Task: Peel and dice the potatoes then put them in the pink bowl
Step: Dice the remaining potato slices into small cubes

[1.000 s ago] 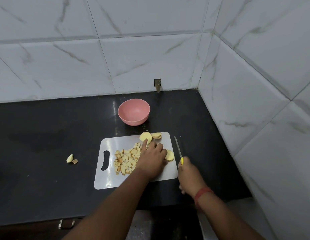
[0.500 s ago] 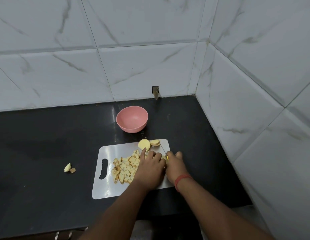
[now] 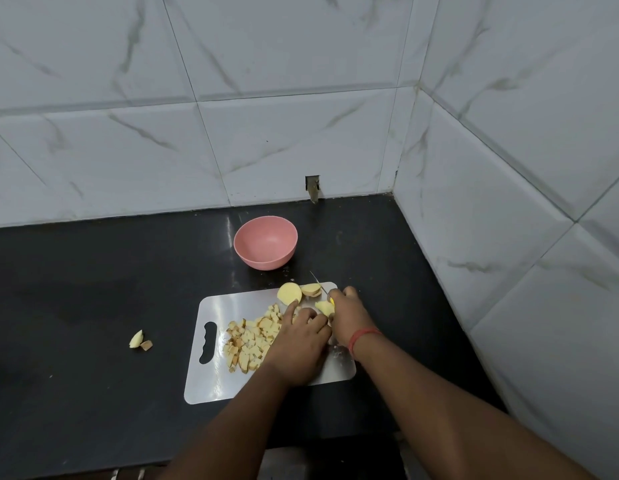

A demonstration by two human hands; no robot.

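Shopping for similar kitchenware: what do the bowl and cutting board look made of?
Bowl: likely matte plastic or a similar composite; uniform pink, no gloss. Cutting board: probably thin white plastic; smooth, slightly shiny, with a moulded handle slot.

My right hand (image 3: 346,315) hides the knife (image 3: 318,282) handle; only the blade tip shows. My left hand (image 3: 297,344) covers part of the potato piece (image 3: 324,307) and the cutting board (image 3: 211,386).
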